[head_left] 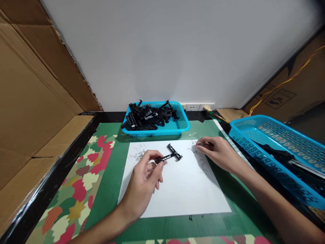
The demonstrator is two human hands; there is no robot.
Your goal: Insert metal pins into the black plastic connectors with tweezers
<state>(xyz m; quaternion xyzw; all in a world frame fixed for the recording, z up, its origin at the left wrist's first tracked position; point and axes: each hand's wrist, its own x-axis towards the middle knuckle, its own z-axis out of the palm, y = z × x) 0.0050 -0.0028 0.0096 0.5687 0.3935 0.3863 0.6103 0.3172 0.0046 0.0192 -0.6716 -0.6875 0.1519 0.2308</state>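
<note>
My left hand [145, 179] pinches one end of a black T-shaped plastic part [172, 154] between thumb and fingers, holding it over a white sheet of paper [182, 189]. The crossbar of the part points away to the right. Near the sheet's upper right corner, my right hand [218, 152] is closed in a pinch on a thin, pointed tool [197, 142], perhaps tweezers; most of it is hidden by the fingers. Small dark wire-like pieces [140, 155] lie in a cluster at the paper's upper left. More tiny pieces [202, 164] lie below my right hand.
A blue basket [175, 131] heaped with black plastic parts [149, 117] stands against the wall. Another blue basket [274, 123] with dark pieces sits at the right. Cardboard [38, 84] walls the left side. A power socket [193, 107] and yellow cable [281, 83] are behind.
</note>
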